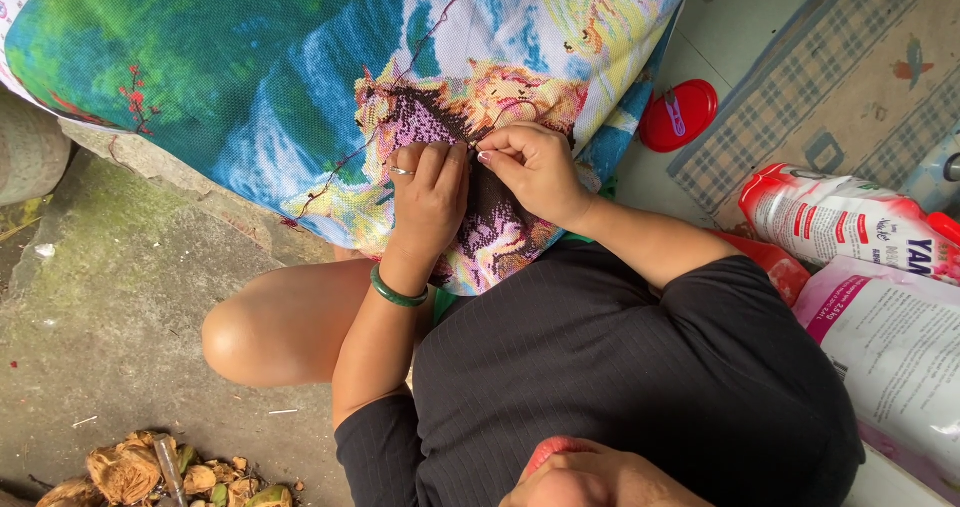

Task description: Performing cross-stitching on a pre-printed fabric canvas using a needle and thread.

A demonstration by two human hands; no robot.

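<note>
A large cross-stitch cloth (250,77), printed in green, blue, yellow and pink, lies spread over my lap. My left hand (430,199), wearing a ring and a green bangle, pinches the cloth at a dark stitched patch (495,222). My right hand (537,170) meets it fingertip to fingertip, thumb and forefinger closed on a fine needle (477,151) that barely shows. A dark thread (400,77) runs slantwise across the cloth towards the hands.
My bare knee (262,329) sticks out over a mossy concrete floor (120,267). A pile of dry husks (150,472) lies at the bottom left. A red lid (678,115), a checked rug (850,57) and plastic bags (880,297) lie on the right.
</note>
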